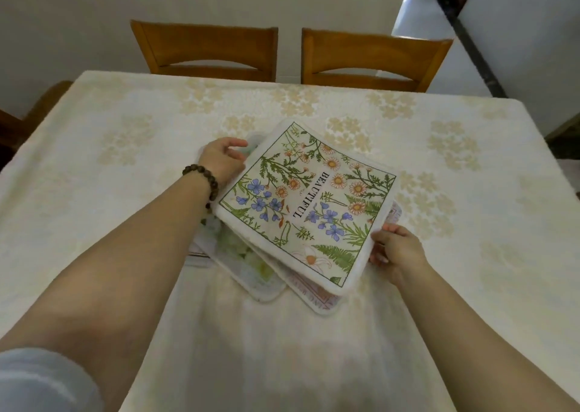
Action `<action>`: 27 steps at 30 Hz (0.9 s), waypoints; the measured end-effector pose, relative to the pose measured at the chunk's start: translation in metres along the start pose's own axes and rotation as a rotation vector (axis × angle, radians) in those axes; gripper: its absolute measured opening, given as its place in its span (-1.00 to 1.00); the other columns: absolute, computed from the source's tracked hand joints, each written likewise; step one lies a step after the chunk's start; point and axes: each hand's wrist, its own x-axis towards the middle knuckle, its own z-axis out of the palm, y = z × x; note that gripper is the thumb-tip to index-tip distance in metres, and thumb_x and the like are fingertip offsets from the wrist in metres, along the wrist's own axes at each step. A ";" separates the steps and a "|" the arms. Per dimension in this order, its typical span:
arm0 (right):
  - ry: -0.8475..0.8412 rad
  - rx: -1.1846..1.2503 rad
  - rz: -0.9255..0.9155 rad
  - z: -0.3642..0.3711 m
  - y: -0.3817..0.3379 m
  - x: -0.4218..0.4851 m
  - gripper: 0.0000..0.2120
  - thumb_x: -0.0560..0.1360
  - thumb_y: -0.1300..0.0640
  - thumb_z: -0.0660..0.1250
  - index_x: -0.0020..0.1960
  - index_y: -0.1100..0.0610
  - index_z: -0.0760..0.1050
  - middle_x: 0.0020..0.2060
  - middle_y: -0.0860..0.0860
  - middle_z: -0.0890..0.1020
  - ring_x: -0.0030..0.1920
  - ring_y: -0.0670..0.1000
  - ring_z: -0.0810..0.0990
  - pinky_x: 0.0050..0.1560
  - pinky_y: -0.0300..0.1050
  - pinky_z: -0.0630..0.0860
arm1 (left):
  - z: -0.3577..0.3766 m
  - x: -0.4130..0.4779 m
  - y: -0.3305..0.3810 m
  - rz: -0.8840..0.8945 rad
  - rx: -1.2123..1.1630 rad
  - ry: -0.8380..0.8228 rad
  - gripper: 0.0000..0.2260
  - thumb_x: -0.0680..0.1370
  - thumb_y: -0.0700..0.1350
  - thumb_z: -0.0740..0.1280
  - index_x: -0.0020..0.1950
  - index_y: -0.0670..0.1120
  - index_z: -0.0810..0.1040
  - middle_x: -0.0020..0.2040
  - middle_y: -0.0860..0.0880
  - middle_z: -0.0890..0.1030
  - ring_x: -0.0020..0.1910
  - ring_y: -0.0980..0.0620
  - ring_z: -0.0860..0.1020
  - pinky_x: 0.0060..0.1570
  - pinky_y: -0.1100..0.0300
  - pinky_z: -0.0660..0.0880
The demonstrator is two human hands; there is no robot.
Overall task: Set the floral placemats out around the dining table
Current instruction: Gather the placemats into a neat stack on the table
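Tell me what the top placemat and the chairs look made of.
The top placemat looks like soft printed fabric, matte, with a thick pale rim; hard to confirm. The chairs look like wood, by the warm brown colour and faint grain, with a smooth finish.

On the bench [125, 135], at its middle, we find the top mat [306, 204] lying over a stack [248, 264] (spread toward us). Our left hand [221, 157] sits at the mat's left edge, and our right hand [397, 251] holds its near right corner. Behind the bench stand a chair [207, 51] and, to its right, a second chair [373, 57].
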 end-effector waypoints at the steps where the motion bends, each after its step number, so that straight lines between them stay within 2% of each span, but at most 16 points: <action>1: 0.030 0.022 0.006 -0.007 0.004 -0.001 -0.79 0.46 0.44 0.23 -0.22 0.16 0.40 -0.27 0.20 0.56 -0.59 0.00 0.42 -0.65 -0.29 0.31 | 0.010 0.001 0.004 0.026 0.031 -0.025 -0.60 0.43 -0.41 0.30 0.08 0.05 0.58 -0.10 0.02 0.63 -0.10 0.08 0.59 -0.19 0.22 0.53; 3: 0.084 0.046 0.014 -0.017 0.014 -0.003 -0.77 0.44 0.45 0.25 -0.24 0.15 0.40 -0.31 0.17 0.51 -0.52 0.04 0.43 -0.55 -0.22 0.39 | 0.028 0.003 0.009 0.066 0.074 -0.066 -0.57 0.41 -0.43 0.28 0.17 -0.03 0.58 -0.10 -0.01 0.63 -0.08 0.06 0.59 -0.13 0.20 0.53; 5: 0.135 0.059 0.024 -0.023 0.023 -0.004 -0.78 0.44 0.45 0.27 -0.22 0.15 0.42 -0.27 0.19 0.53 -0.36 0.11 0.49 -0.33 -0.06 0.51 | 0.043 0.005 0.010 0.089 0.095 -0.084 -0.57 0.41 -0.45 0.25 0.17 -0.08 0.58 -0.11 -0.04 0.62 -0.08 0.04 0.58 -0.07 0.22 0.56; 6: 0.158 0.055 0.025 -0.025 0.027 -0.004 -0.80 0.44 0.45 0.27 -0.20 0.16 0.44 -0.25 0.19 0.55 -0.31 0.13 0.52 -0.24 0.01 0.54 | 0.049 0.006 0.009 0.094 0.098 -0.094 -0.57 0.41 -0.46 0.23 0.16 -0.10 0.58 -0.13 -0.03 0.60 -0.12 0.07 0.56 -0.14 0.31 0.56; 8: 0.184 0.021 0.013 -0.026 0.032 -0.005 -0.82 0.44 0.44 0.26 -0.17 0.18 0.46 -0.24 0.20 0.58 -0.29 0.16 0.55 -0.20 0.06 0.58 | 0.058 0.008 0.005 0.093 0.119 -0.105 -0.60 0.43 -0.47 0.19 0.16 -0.14 0.56 -0.19 -0.01 0.54 -0.21 0.11 0.50 -0.29 0.46 0.49; 11: 0.204 -0.049 -0.008 -0.026 0.036 -0.003 -0.85 0.43 0.44 0.26 -0.14 0.21 0.47 -0.20 0.23 0.60 -0.23 0.19 0.57 -0.10 0.18 0.60 | 0.061 0.014 -0.004 0.062 0.169 -0.112 -0.63 0.44 -0.44 0.21 0.17 -0.15 0.54 -0.20 0.01 0.54 -0.19 0.07 0.49 -0.16 0.28 0.49; 13: 0.214 -0.084 -0.020 -0.026 0.035 -0.001 -0.84 0.42 0.45 0.26 -0.19 0.22 0.48 -0.27 0.20 0.59 -0.29 0.17 0.57 -0.14 0.16 0.61 | 0.057 0.018 -0.008 0.031 0.213 -0.112 -0.65 0.46 -0.37 0.26 0.19 -0.10 0.53 -0.11 0.00 0.59 -0.19 0.08 0.50 -0.19 0.27 0.46; 15: 0.247 -0.126 -0.052 -0.028 0.032 0.001 -0.84 0.40 0.44 0.26 -0.23 0.21 0.49 -0.39 0.15 0.55 -0.43 0.12 0.51 -0.34 -0.03 0.58 | 0.052 0.021 -0.008 0.001 0.218 -0.107 -0.67 0.49 -0.28 0.30 0.24 -0.07 0.52 -0.04 0.00 0.58 -0.20 0.09 0.50 -0.25 0.28 0.46; 17: 0.267 -0.131 -0.055 -0.027 0.028 0.002 -0.86 0.40 0.41 0.27 -0.18 0.21 0.52 -0.37 0.14 0.55 -0.41 0.11 0.52 -0.42 -0.13 0.53 | 0.047 0.024 -0.005 -0.014 0.256 -0.130 -0.66 0.50 -0.22 0.32 0.27 -0.04 0.49 0.03 0.00 0.57 -0.15 0.06 0.54 -0.24 0.24 0.49; 20: 0.218 -0.019 0.043 -0.022 0.023 0.007 -0.86 0.40 0.38 0.30 -0.06 0.26 0.51 -0.22 0.17 0.58 -0.23 0.17 0.58 -0.21 0.00 0.60 | 0.042 0.027 -0.003 -0.039 0.311 -0.186 -0.65 0.48 -0.18 0.36 0.27 -0.04 0.50 0.19 -0.07 0.54 0.02 -0.03 0.56 -0.02 0.09 0.54; 21: 0.206 0.004 0.073 -0.019 0.022 0.007 -0.89 0.41 0.37 0.30 -0.08 0.29 0.50 -0.22 0.19 0.58 -0.22 0.19 0.59 -0.15 0.08 0.61 | 0.042 0.028 -0.003 -0.042 0.318 -0.190 -0.65 0.47 -0.18 0.39 0.25 -0.04 0.52 0.21 -0.09 0.54 0.03 -0.04 0.56 -0.01 0.09 0.53; 25: 0.182 -0.001 0.090 -0.013 0.026 0.009 -0.93 0.43 0.39 0.32 -0.10 0.28 0.49 -0.20 0.20 0.59 -0.21 0.21 0.59 -0.15 0.10 0.59 | 0.042 0.023 -0.004 -0.035 0.399 -0.202 -0.68 0.41 -0.16 0.46 0.15 -0.03 0.58 0.17 -0.07 0.58 -0.04 0.01 0.56 -0.16 0.17 0.51; 27: 0.191 -0.069 0.050 -0.011 0.030 0.012 -0.92 0.44 0.37 0.36 -0.10 0.25 0.50 -0.14 0.20 0.61 -0.14 0.23 0.61 -0.03 0.18 0.60 | 0.042 0.019 -0.006 -0.049 0.408 -0.204 -0.69 0.39 -0.18 0.47 0.10 0.01 0.57 0.13 -0.06 0.58 -0.05 0.00 0.56 -0.18 0.15 0.53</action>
